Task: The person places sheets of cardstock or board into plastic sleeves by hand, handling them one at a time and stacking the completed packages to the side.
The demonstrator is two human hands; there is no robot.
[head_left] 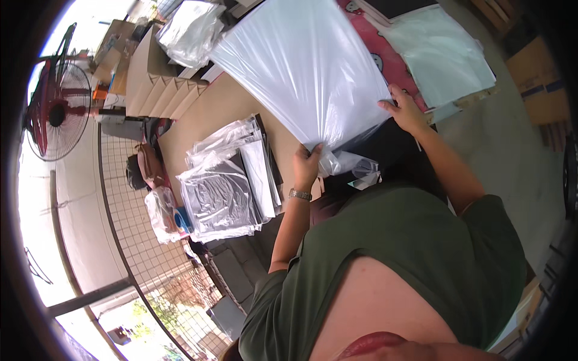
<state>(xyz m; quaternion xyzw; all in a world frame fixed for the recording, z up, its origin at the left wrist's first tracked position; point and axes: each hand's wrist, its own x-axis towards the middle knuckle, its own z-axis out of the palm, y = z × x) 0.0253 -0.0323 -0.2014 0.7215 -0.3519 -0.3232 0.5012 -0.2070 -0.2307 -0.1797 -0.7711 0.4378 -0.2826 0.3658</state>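
A large clear plastic bag [301, 66] stretches away from me over the table, with a flat pale sheet or panel seeming to lie inside. My left hand [307, 163], wearing a wristwatch, grips its gathered near-left corner, where creases fan out. At the near-right edge, my right hand [406, 112] pinches the plastic between thumb and fingers. Loose crumpled film [346, 163] hangs between the hands, close to my body. To the left of my left hand lies a stack of flat packets in clear plastic [220, 195], some dark and some white.
Pale plastic-covered sheets [442, 57] lie at the right on a pink printed cloth [390, 54]. Folded cardboard [161, 90] and a clear plastic bundle [191, 33] stand at the back left. Beyond are a fan [58, 114] and wire mesh [129, 210]. A carton [536, 78] is far right.
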